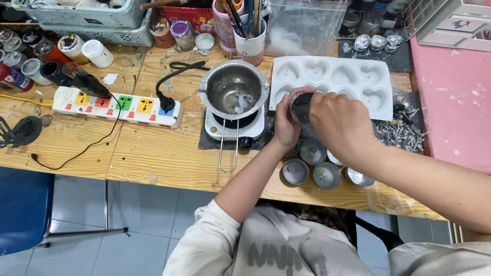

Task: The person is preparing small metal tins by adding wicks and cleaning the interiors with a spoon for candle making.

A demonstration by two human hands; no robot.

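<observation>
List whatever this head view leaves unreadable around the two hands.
- Small round metal tin: both hands, left hand and right hand, cover most of it; its contents are hidden.
- White heart-shaped silicone mould: its lower left cavity is masked by the right hand.
- Steel melting pot: its contents are glare-blurred.

you have one metal pot [233, 92] on one small hotplate [228, 128], one power strip [117, 107] with two plugs in it, and one white mould [332, 84] showing eight heart hollows, one partly hidden. you hold one small tin [300, 108] between your two hands; at least four more tins [313, 164] sit below. two cups [250, 38] hold tools.
</observation>
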